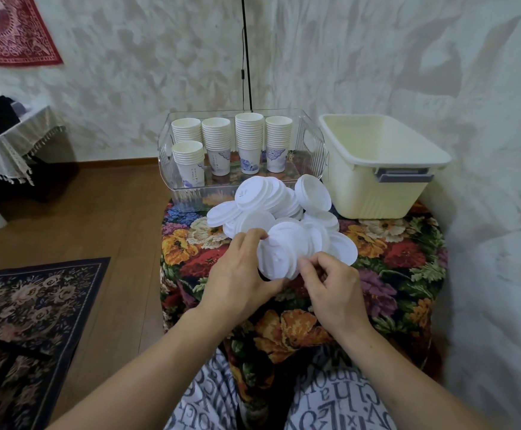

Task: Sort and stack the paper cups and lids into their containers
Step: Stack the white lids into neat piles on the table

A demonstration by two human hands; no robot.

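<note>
A heap of white plastic lids (271, 200) lies on the flower-patterned table top. My left hand (237, 274) grips the left edge of a small stack of lids (281, 252) held on its side just above the cloth. My right hand (330, 283) pinches the stack's lower right edge with curled fingers. Behind the heap stands a clear plastic bin (312, 144) holding several stacks of paper cups (247, 141), white with blue prints. To its right sits a cream plastic tub (386, 169), whose visible inside looks bare.
The small table with the floral cloth (392, 262) stands against a pale wall on the right. A thin black pole (247, 57) rises behind the bin. Wooden floor, a dark patterned rug (29, 305) and a draped side table (8, 141) lie to the left.
</note>
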